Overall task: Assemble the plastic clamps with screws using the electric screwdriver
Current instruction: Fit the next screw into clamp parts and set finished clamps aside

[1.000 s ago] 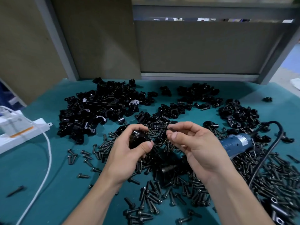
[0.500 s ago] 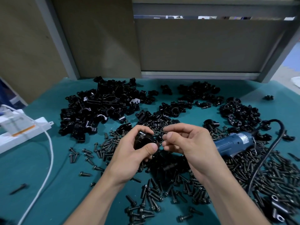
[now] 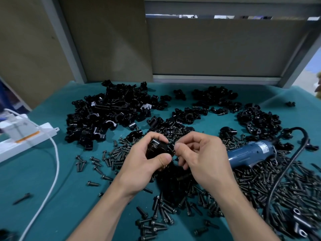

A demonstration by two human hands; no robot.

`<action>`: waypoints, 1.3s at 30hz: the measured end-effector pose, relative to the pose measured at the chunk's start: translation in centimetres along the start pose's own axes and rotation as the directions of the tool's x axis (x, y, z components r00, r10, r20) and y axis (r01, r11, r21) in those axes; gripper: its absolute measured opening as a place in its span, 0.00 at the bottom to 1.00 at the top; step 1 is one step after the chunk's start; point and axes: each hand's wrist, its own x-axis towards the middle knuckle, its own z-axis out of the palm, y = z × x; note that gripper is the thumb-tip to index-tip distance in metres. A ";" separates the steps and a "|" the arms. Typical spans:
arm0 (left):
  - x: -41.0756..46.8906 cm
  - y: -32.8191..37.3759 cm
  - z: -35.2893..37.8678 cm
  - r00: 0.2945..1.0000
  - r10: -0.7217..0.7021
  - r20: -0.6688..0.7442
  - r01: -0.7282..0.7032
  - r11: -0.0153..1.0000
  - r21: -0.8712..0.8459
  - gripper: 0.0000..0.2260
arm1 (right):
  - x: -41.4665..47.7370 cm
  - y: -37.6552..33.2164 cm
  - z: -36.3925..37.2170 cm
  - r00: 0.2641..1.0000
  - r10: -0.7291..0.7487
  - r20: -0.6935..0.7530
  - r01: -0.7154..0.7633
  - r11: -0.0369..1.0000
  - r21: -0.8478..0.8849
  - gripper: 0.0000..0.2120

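My left hand grips a black plastic clamp above the middle of the teal table. My right hand is beside it, thumb and fingertips pinched together right at the clamp's right side; a screw between them is mostly hidden. The blue electric screwdriver lies on the table just right of my right hand, its black cord looping to the right. Loose black screws are scattered under and around both hands.
A big heap of black clamp parts lies at the back left, smaller heaps at the back middle and right. A white power strip with a white cable sits at the left edge. Grey panels wall the back.
My two hands have come closer together; the right hand's pinched fingertips now meet the clamp held in the left hand. The screwdriver has not moved.
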 end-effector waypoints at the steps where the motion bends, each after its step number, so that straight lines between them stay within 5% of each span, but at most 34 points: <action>1: 0.0 0.0 -0.1 1.000 -0.002 -0.005 0.002 1.000 0.005 0.13 | 0.0 0.0 0.0 1.000 -0.003 -0.020 0.003 1.000 0.018 0.09; 5: -0.1 0.0 -0.1 1.000 0.000 0.019 -0.001 0.998 0.055 0.13 | 0.0 -0.1 -0.1 1.000 -0.010 -0.015 0.010 1.000 0.023 0.09; 16: -0.6 0.4 0.3 0.999 0.048 0.009 -0.049 0.974 0.220 0.14 | -0.8 0.2 1.6 0.991 -0.137 -0.004 0.123 0.900 -0.418 0.17; 21: -0.7 0.6 0.3 1.000 0.001 0.013 -0.003 0.985 0.170 0.14 | -0.2 -0.3 -0.5 0.979 -0.082 0.187 0.136 0.944 -0.300 0.09; 27: -0.7 0.8 0.3 1.000 0.005 0.016 -0.009 0.975 0.222 0.16 | -0.1 0.0 0.2 0.988 -0.050 0.147 0.112 0.885 -0.452 0.19; 32: -0.4 0.9 0.2 1.000 0.015 -0.003 -0.014 0.986 0.167 0.15 | -0.2 -0.2 -0.7 0.979 -0.098 0.177 0.142 0.956 -0.255 0.05; 39: -0.1 0.7 -0.2 1.000 0.003 0.015 -0.005 0.984 0.179 0.15 | 0.0 0.0 -0.5 0.981 -0.106 0.161 0.164 0.897 -0.409 0.12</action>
